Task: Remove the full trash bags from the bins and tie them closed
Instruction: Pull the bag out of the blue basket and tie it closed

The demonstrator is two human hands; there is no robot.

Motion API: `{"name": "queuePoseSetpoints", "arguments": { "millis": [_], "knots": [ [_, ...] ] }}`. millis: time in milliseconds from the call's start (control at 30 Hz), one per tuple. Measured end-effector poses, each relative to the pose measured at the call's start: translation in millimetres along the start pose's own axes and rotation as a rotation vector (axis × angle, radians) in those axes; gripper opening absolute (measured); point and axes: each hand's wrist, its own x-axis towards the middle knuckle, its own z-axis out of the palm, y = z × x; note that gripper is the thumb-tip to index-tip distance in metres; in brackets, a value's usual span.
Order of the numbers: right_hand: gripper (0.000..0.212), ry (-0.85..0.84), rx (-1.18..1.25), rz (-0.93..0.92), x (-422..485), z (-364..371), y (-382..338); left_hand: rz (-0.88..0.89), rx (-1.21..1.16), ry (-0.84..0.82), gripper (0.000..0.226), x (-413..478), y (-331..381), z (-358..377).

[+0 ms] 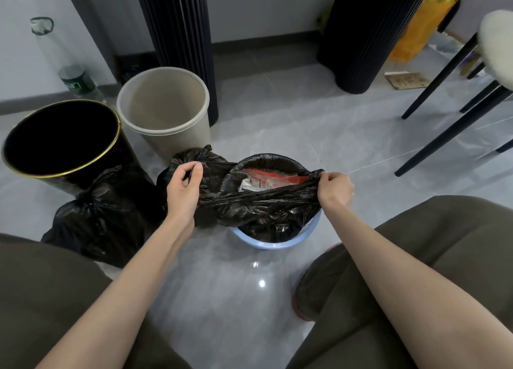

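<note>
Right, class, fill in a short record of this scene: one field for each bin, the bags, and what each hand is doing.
blue bin: upright, holds the open bag
open bag: black, rubbish visible inside, not yet tied
left hand: grips the bag's bunched left edge
right hand: grips the right edge; plastic stretched taut between the hands
beige bin: upright, no bag inside
black bin: gold rim, no liner over it, inside too dark to see
tied bag: on the floor beside the black bin
</note>
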Motion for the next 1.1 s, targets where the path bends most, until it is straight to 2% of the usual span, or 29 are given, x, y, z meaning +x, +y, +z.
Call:
{"name": "queuePoseSetpoints", "arguments": {
  "millis": [133, 267, 333, 400, 500, 600, 633, 667, 700, 733, 833, 900, 1000, 1033, 1100],
  "knots": [
    [0.027, 0.021, 0.165, -0.108, -3.8, -1.8, -4.0, -0.126, 0.019, -0.049, 0.022, 1.3, -4.6, -0.8],
    [0.014, 0.024, 0.349, -0.308, -15.2, -1.3, -2.9, -0.257, 0.135, -0.057, 0.013, -1.6, -13.5, -1.4],
    [0.01, -0.028, 0.335, -0.402, -18.6, -1.3, -5.2, -0.221, 0.198, 0.003, 0.013, -2.3, -15.6, -1.2],
    [0.012, -0.065, 0.278, -0.441, -18.1, -1.2, -6.2, -0.138, 0.165, 0.036, 0.01, -2.9, -12.0, 0.9],
    [0.026, -0.053, 0.093, -0.353, -11.3, 0.1, -5.0, -0.004, 0.077, 0.047, 0.015, -4.6, 3.4, 5.5],
    [0.061, -0.164, -0.142, -0.181, -1.7, 3.9, -2.5, 0.096, 0.03, -0.009, 0.018, -7.4, 16.6, 9.9],
    [0.059, -0.221, -0.15, -0.131, 1.6, 5.5, -2.0, 0.114, 0.031, -0.022, 0.018, -7.5, 17.6, 10.2],
    [0.044, -0.263, -0.101, -0.106, 3.3, 5.7, -2.5, 0.127, 0.034, -0.03, 0.019, -8.0, 17.7, 9.8],
    [0.027, -0.262, -0.03, -0.101, 3.5, 5.5, -2.6, 0.131, 0.054, -0.028, 0.018, -7.9, 16.6, 8.4],
    [0.021, -0.229, 0.033, -0.101, 1.9, 3.9, -3.6, 0.123, 0.07, -0.029, 0.018, -8.0, 15.5, 6.6],
    [0.03, -0.084, 0.151, -0.168, -6.5, -1.8, -10.2, 0.056, 0.074, -0.021, 0.015, -10.1, 16.0, 2.1],
    [0.029, -0.023, 0.191, -0.234, -17.3, -4.6, -15.3, -0.015, 0.087, -0.028, 0.013, -12.5, 18.0, -0.7],
    [0.026, 0.028, 0.173, -0.306, -25.9, -5.9, -14.0, -0.163, 0.159, -0.119, 0.041, -14.1, 17.0, -3.6],
    [0.025, 0.027, 0.14, -0.333, -26.6, -6.6, -12.9, -0.177, 0.219, -0.133, 0.041, -13.6, 13.4, -4.0],
    [0.02, -0.049, 0.03, -0.388, -25.6, -9.1, -13.5, -0.162, 0.312, -0.117, 0.02, -13.8, 6.9, -3.3]
  ]
}}
